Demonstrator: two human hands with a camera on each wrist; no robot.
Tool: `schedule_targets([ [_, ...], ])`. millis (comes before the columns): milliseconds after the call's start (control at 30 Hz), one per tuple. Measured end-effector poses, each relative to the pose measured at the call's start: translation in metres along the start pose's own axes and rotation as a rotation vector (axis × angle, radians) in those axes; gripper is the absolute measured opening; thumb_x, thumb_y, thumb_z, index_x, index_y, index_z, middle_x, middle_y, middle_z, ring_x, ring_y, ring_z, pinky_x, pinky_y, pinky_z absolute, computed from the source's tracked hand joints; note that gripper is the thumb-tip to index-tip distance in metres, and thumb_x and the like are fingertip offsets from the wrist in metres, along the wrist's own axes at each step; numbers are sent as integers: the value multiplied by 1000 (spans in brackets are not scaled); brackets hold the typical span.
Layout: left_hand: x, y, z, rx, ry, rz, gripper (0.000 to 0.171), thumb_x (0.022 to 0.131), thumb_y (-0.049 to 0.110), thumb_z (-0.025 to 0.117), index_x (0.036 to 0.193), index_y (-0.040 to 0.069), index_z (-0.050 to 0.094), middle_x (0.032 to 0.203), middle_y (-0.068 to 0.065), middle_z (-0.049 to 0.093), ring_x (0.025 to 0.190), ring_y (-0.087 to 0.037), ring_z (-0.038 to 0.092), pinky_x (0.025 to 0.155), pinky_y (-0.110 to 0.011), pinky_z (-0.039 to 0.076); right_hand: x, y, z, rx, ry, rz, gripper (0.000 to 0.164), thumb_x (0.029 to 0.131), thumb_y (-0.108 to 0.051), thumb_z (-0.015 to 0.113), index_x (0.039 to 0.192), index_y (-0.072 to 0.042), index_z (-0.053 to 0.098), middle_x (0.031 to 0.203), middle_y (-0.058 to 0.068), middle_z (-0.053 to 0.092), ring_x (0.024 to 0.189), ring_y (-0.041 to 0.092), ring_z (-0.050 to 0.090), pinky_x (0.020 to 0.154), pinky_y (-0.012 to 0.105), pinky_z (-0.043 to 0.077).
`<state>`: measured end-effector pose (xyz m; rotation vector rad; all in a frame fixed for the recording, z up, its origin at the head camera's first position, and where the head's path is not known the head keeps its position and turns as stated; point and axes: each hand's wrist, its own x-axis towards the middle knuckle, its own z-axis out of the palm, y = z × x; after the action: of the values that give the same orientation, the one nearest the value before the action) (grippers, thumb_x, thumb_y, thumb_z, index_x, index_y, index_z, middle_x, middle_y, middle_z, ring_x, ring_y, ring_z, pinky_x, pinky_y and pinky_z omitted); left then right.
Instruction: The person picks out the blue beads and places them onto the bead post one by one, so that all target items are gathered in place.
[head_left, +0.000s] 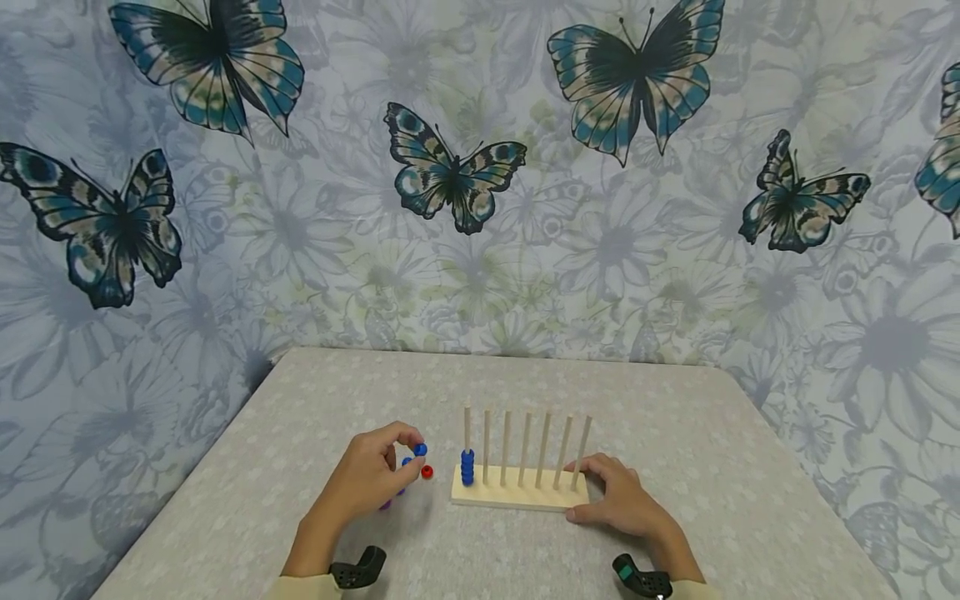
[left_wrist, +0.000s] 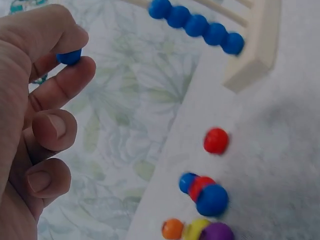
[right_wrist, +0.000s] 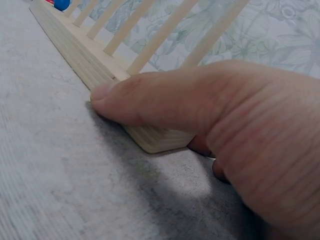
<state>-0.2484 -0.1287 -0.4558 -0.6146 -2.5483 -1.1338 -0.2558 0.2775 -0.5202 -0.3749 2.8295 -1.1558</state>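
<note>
Around the work, a wall (head_left: 480,296) printed with flowers and butterflies rises behind a pale surface (head_left: 697,467). On it stands a wooden rack (head_left: 517,497) with a row of upright pegs (head_left: 525,450); the leftmost carries a stack of blue beads (head_left: 467,468), five in the left wrist view, and its upper part is bare. Loose beads lie left of the rack: a red bead (left_wrist: 216,140) sits nearest it, then a blue, red and blue group (left_wrist: 212,200), then an orange bead (left_wrist: 173,228) beside a yellow bead (left_wrist: 195,229) and a purple bead (left_wrist: 218,231). From the head, the left hand (head_left: 367,473) partly hides these. That hand pinches a blue bead (head_left: 421,449) between thumb and forefinger, raised near the stack but apart from it. The right hand (head_left: 618,497) grips the rack's right end, thumb along the near edge, fingers behind.
</note>
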Motion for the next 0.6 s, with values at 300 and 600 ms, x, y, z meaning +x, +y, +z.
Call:
schedule_targets([
  [300,14,22,-17,7,52,55,28,84,13,80,102,29,65,92,7,68,46,-3,43,41,-23,40,-3,5,5,29,-26,-19,55,67,-50,89,115,-38,65,121,-16,62,122,18,51,91,41,25],
  [600,37,42,-26,7,166,169,28,85,15,80,103,31,65,89,12,64,46,-3,39,43,-23,36,1,6,0,22,-11,-27,57,67,-52,89,117,-38,65,120,-17,61,121,17,50,90,40,26],
])
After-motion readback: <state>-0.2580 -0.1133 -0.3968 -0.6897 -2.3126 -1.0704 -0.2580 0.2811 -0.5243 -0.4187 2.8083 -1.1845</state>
